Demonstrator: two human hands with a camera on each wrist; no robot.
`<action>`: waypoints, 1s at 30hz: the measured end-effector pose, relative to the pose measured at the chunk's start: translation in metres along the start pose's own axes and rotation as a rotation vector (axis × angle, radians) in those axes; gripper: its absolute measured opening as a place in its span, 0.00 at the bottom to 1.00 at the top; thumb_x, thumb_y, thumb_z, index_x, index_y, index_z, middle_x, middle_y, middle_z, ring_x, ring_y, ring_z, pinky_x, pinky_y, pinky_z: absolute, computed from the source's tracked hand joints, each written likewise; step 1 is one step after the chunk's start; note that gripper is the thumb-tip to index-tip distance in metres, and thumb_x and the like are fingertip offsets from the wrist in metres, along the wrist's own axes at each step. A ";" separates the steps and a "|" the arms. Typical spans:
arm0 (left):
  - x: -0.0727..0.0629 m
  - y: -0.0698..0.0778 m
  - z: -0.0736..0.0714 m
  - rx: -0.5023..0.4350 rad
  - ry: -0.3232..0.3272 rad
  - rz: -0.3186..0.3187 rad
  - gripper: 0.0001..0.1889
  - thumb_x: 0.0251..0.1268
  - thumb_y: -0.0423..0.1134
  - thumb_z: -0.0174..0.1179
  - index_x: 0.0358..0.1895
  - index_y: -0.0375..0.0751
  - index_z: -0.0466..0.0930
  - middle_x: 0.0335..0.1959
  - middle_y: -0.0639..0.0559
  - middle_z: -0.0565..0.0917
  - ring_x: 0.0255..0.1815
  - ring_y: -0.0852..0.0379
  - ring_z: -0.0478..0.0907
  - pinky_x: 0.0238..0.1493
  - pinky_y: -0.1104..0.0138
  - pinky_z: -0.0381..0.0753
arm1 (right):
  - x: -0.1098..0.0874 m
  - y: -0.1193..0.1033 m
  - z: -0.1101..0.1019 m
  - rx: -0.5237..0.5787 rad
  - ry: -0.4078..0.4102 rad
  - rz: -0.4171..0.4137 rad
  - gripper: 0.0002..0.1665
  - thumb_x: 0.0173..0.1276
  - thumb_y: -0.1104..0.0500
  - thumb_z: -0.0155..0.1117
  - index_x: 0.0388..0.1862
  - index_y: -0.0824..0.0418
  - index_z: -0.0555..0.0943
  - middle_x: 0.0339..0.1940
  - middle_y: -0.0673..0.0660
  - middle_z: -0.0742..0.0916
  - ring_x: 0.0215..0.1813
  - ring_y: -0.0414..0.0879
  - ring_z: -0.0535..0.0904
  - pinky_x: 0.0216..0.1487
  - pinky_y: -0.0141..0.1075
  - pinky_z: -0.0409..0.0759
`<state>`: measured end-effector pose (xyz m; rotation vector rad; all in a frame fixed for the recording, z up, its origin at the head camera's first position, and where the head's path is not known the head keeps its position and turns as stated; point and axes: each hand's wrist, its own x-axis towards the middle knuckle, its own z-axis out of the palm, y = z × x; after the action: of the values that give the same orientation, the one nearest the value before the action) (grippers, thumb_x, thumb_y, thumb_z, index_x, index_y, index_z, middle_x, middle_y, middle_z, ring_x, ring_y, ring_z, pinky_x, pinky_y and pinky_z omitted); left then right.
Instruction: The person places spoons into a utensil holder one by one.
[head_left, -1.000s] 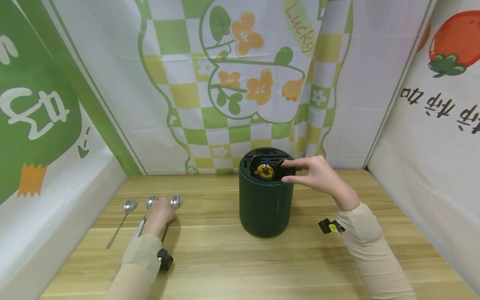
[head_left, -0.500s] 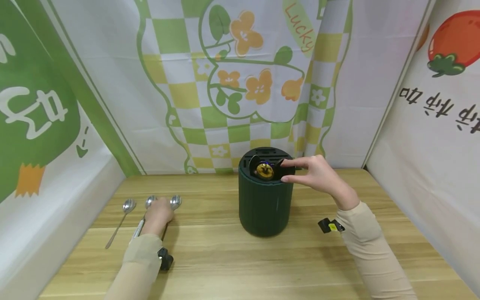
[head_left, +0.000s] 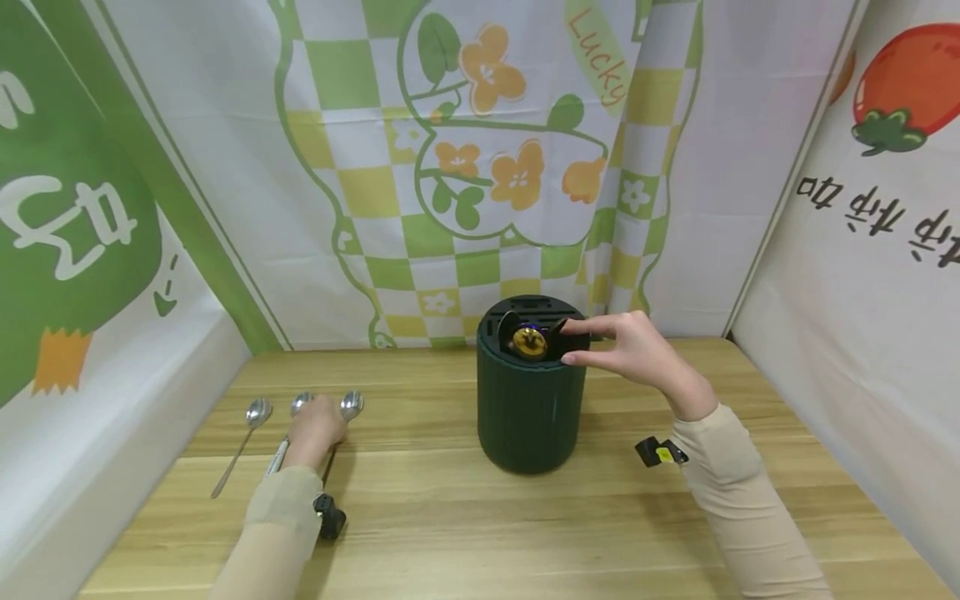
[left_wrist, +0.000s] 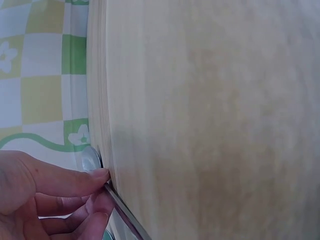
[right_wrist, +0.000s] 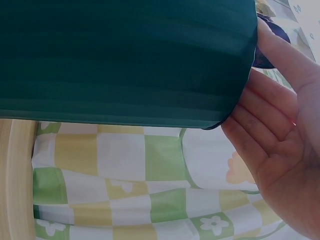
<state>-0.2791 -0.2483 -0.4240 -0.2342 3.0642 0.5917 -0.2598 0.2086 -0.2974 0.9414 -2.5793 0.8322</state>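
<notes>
In the head view my left hand [head_left: 315,429] is at the left of the table, pinching the slim handle of a metal spoon [head_left: 351,405]. The left wrist view shows thumb and fingertips together on that spoon handle [left_wrist: 125,212]. Close beside this hand lies another spoon [head_left: 302,402], its middle hidden. A third spoon [head_left: 258,411] lies further left. My right hand [head_left: 637,354] rests its fingertips on the right top edge of a dark green utensil holder [head_left: 531,417], fingers mostly straight, some tips hidden. Dark, shiny rounded pieces, one gold-coloured [head_left: 530,342], show at the holder's top.
The wooden table [head_left: 450,533] carries the holder and the spoons. A checked, flowered curtain [head_left: 465,275] hangs behind its back edge. Printed cloth walls stand at left and right. A small black camera sits on each wrist.
</notes>
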 end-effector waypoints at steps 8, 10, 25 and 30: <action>-0.002 0.000 0.002 0.004 -0.006 -0.001 0.05 0.42 0.28 0.59 0.25 0.29 0.76 0.31 0.31 0.79 0.29 0.42 0.74 0.25 0.55 0.77 | -0.002 0.001 0.001 -0.003 0.004 -0.002 0.24 0.58 0.47 0.70 0.52 0.53 0.83 0.54 0.56 0.85 0.12 0.32 0.53 0.40 0.39 0.73; -0.002 0.000 0.003 0.009 -0.007 0.000 0.04 0.43 0.28 0.58 0.25 0.29 0.75 0.30 0.32 0.78 0.28 0.43 0.74 0.24 0.56 0.76 | -0.002 0.001 0.001 0.000 0.002 0.001 0.24 0.58 0.47 0.70 0.52 0.53 0.83 0.54 0.56 0.85 0.12 0.32 0.49 0.40 0.39 0.73; -0.001 0.002 0.002 0.029 -0.005 0.012 0.03 0.42 0.29 0.58 0.21 0.33 0.74 0.27 0.35 0.78 0.27 0.44 0.73 0.24 0.57 0.74 | -0.001 -0.001 0.001 0.004 0.007 -0.012 0.23 0.58 0.47 0.70 0.52 0.53 0.84 0.54 0.55 0.85 0.13 0.33 0.55 0.39 0.38 0.73; -0.002 0.004 0.000 0.037 -0.008 0.018 0.05 0.40 0.31 0.60 0.22 0.32 0.75 0.28 0.35 0.79 0.27 0.44 0.74 0.25 0.56 0.75 | -0.001 0.000 0.000 0.005 0.005 -0.010 0.24 0.58 0.47 0.70 0.52 0.53 0.84 0.54 0.55 0.85 0.13 0.33 0.56 0.38 0.38 0.72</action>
<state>-0.2781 -0.2447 -0.4228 -0.2033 3.0700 0.5349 -0.2589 0.2090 -0.2972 0.9521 -2.5667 0.8381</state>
